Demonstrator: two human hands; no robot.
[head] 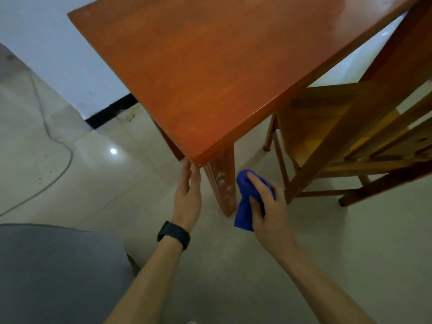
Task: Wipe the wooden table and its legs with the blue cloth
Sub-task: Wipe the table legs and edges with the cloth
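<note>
**Cloth hand lining up on the near leg**

The R hand (pixel 268 211) is gripping the blue cloth (pixel 244 206), w/ fingers curled round the bunched fabric and a loose tail hanging toward the bottom of the frame. Hand and cloth are sitting lower centre, just right of the near table leg (pixel 221 181). The cloth is hanging just beside the leg's right face; can't tell if it's actually touching.

The L hand (pixel 188 199) is holding nothing. Its fingers are straight, w/ the tips reaching up to the near corner of the wooden table (pixel 210 78), prob. touching the edge. A black watch (pixel 174 235) is sitting on that wrist.

Key relation: the leg is standing between the two hands, directly left of the cloth in the frame. Its long axis is running from under the corner down toward the floor. The R hand is the one carrying the cloth, so the coming move is looking like a short shift left onto the leg, then strokes along its length. Whitish specks are showing on the leg's facing side.

A wooden chair (pixel 350 136) is standing at the right of the frame, near the cloth hand, so room on that side is looking tight.
</note>
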